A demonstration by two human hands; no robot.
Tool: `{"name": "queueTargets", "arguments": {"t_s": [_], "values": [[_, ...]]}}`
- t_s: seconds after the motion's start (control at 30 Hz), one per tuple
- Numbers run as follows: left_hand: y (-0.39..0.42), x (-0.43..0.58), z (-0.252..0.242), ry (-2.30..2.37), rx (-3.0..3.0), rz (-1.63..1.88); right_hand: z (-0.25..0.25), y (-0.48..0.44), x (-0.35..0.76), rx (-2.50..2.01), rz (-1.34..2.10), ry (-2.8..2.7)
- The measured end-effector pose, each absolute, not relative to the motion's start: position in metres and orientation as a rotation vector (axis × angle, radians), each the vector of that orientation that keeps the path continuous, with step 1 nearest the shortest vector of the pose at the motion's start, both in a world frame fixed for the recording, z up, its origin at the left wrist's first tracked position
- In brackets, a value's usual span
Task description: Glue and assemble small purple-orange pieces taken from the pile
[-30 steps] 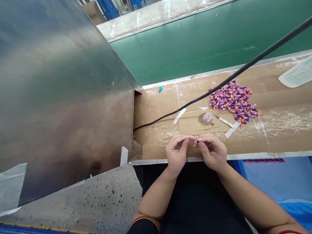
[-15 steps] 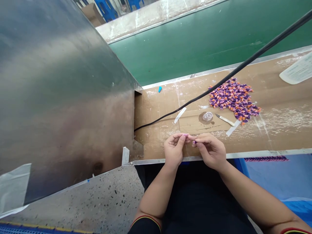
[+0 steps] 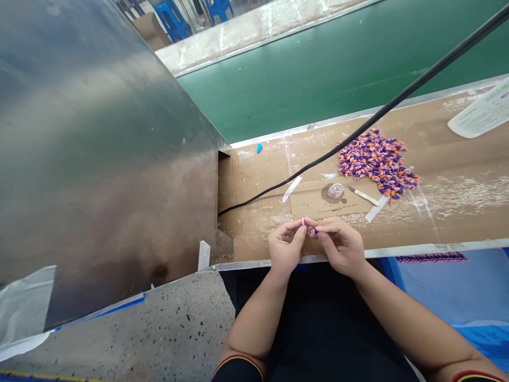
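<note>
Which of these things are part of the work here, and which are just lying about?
Likely part of the work: left hand, right hand, tiny purple piece, purple-and-orange pile, clear cup, knife.

Just lying about: black cable, blue scrap, paper sheet, metal panel.

purple and orange pieces (image 3: 377, 164), green belt (image 3: 318, 90), black-speckled grey floor (image 3: 159, 323), blue chairs (image 3: 170, 21)

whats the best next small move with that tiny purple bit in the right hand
Probably ease the small purple piece in the right hand slightly toward the pink piece in the left hand, since each is pinched and they sit very close together above the cardboard.
</note>
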State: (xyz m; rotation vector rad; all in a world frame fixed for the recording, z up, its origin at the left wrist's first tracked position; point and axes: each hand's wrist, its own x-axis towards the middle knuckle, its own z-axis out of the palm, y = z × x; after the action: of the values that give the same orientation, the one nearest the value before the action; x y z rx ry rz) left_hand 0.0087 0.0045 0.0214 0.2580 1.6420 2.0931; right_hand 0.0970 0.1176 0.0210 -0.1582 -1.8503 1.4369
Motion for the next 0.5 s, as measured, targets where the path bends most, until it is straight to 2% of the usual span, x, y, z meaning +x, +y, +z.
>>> {"name": "queueTargets", "arguments": {"t_s": [0.3, 0.5], "values": [[0.004, 0.004, 0.020, 1.479, 0.158, 2.176, 0.023, 0.109, 0.094, -0.283, 1.491, -1.778], [0.000, 0.001, 0.020, 1.355, 0.062, 2.232, 0.025, 0.100, 0.083, -0.382, 1.308, -1.806]]}}
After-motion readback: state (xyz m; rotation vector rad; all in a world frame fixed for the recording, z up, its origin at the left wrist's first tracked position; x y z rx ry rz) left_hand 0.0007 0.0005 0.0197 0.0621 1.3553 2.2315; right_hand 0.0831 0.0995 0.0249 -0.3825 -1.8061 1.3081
